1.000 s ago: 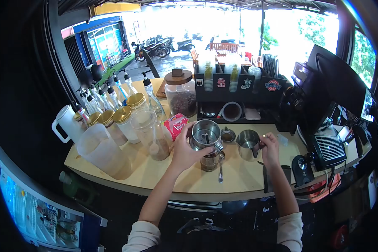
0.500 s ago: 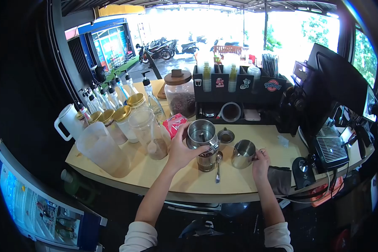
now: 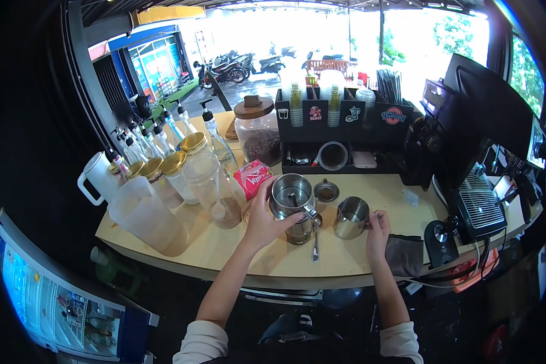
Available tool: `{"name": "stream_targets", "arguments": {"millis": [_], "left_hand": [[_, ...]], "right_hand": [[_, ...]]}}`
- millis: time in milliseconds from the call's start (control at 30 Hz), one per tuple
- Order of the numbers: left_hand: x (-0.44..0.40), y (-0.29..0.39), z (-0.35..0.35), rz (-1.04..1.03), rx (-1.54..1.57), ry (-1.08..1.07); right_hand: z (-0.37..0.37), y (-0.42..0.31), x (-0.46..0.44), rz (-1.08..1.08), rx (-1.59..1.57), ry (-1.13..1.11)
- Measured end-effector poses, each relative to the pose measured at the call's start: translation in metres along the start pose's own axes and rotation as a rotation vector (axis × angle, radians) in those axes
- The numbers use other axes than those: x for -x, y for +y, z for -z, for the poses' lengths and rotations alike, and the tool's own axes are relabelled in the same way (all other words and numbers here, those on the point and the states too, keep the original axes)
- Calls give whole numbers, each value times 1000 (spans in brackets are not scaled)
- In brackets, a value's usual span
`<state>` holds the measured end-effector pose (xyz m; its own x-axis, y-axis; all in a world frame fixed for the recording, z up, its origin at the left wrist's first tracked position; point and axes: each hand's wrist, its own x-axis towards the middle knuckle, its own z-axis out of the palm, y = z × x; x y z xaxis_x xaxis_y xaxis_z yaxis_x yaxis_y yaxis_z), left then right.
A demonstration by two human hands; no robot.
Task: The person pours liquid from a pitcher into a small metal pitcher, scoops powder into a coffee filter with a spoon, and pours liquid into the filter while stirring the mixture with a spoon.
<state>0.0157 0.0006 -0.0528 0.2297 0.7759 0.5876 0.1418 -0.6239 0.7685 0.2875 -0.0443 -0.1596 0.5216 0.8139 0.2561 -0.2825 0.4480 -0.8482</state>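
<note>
My left hand [image 3: 264, 219] is closed round a metal coffee dripper [image 3: 292, 190], which is above a glass [image 3: 299, 232]. Whether the dripper rests on the glass rim I cannot tell. With its fingers on the handle, my right hand [image 3: 378, 231] grips a steel milk pitcher [image 3: 352, 218], upright at the counter surface. A metal spoon [image 3: 315, 239] lies between the glass and the pitcher. Behind them is a small round metal lid [image 3: 326, 191]. A pink-and-white packet [image 3: 252, 179] lies just beyond my left hand.
Left on the counter [image 3: 273, 267] stand a clear plastic jug [image 3: 141, 212], a tub with brown powder [image 3: 224, 212], gold-lidded jars [image 3: 175, 173] and pump bottles [image 3: 215, 136]. A black cup organizer [image 3: 346, 130] is at the back; a dark cloth [image 3: 404, 255] and espresso machine [image 3: 476, 206] are right.
The camera view has shifted slightly. Both hands keep their grips, and the pitcher and dripper stay in nearly the same places on the counter.
</note>
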Motion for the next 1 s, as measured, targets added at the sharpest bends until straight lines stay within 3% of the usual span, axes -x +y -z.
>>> {"name": "stream_targets", "arguments": {"millis": [67, 133, 300, 367, 433, 500, 633, 700, 767, 867, 1000], "left_hand": [[2, 7, 1, -16, 22, -9], [4, 4, 5, -64, 14, 1], [23, 0, 44, -138, 44, 138], [28, -14, 68, -255, -46, 381], [28, -21, 89, -234, -106, 471], [31, -30, 106, -131, -252, 585], [39, -92, 110, 78, -296, 507], [39, -104, 115, 97, -179, 453], [40, -93, 124, 304, -45, 324], [50, -94, 136, 269, 154, 237], [57, -108, 152, 160, 78, 128]], "right_hand": [[2, 0, 1, 1, 24, -3], [3, 1, 0, 201, 183, 36], [-10, -32, 0, 368, 274, 116], [-40, -62, 2, 663, 409, 61], [-80, -88, 13, 680, 436, 46], [-117, -100, 25, 744, 548, -146], [-192, -102, 53, 769, 584, -421], [-220, -98, 64, 813, 642, -561], [-241, -96, 74, 843, 699, -634], [-272, -99, 82, 808, 718, -829], [-304, -100, 74, 760, 734, -864]]}}
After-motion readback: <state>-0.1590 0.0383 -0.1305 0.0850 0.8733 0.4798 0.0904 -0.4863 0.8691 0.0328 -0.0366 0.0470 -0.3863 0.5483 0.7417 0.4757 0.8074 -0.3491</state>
